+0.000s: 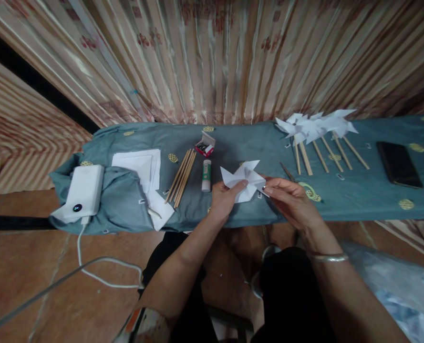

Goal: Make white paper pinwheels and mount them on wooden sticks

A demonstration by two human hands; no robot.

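A folded white paper pinwheel (245, 183) is held flat just above the cloth-covered table. My left hand (226, 195) is closed on it, with the thumb pressed near its centre. At the pinwheel's right side, my right hand (290, 197) is pinched around a small dark, shiny thumbtack (263, 188). A glue stick (206, 175) stands or lies just left of my left hand, and behind it is an open little box of tacks (205, 145). Several wooden sticks (181, 177) lie side by side further left. Scissors (306, 189) with a light green handle are partly hidden behind my right hand.
Finished pinwheels on sticks (317, 126) lie at the back right, near a black phone (399, 164). White paper sheets (140, 166) and a white power bank (85, 190) with a cable lie left. A pleated curtain (212, 62) hangs behind the green-grey tablecloth (362, 200).
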